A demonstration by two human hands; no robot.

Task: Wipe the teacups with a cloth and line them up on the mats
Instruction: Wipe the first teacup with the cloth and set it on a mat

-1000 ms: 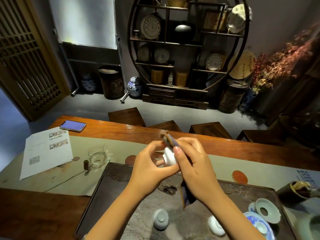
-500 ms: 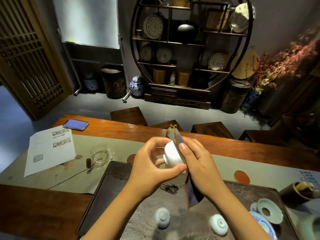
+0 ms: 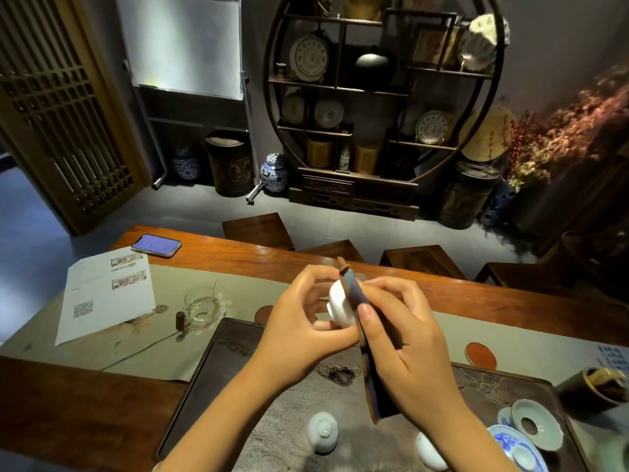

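Note:
My left hand (image 3: 299, 321) grips a small white teacup (image 3: 340, 306), turned on its side above the dark tea tray (image 3: 211, 362). Pressed against the cup's open side is a dark blue and brown cloth (image 3: 360, 335), held by my right hand (image 3: 405, 338); the cloth hangs down below the fingers. Two more white teacups stand upside down on the tray, one (image 3: 322, 432) near the front middle and one (image 3: 429, 451) to its right. A round reddish mat (image 3: 480, 354) lies on the table runner at the right. Another mat (image 3: 263, 313) peeks out behind my left hand.
A glass pitcher (image 3: 201, 306) and a printed sheet (image 3: 105, 296) lie on the runner at the left, a phone (image 3: 156, 245) farther back. A blue-white dish (image 3: 514, 447), a pale strainer (image 3: 536, 424) and a dark canister (image 3: 592, 386) crowd the right. Stools stand beyond the table.
The cup has turned in my left hand, and the cloth has slid along its mouth. Both hands stay at the same spot above the tray.

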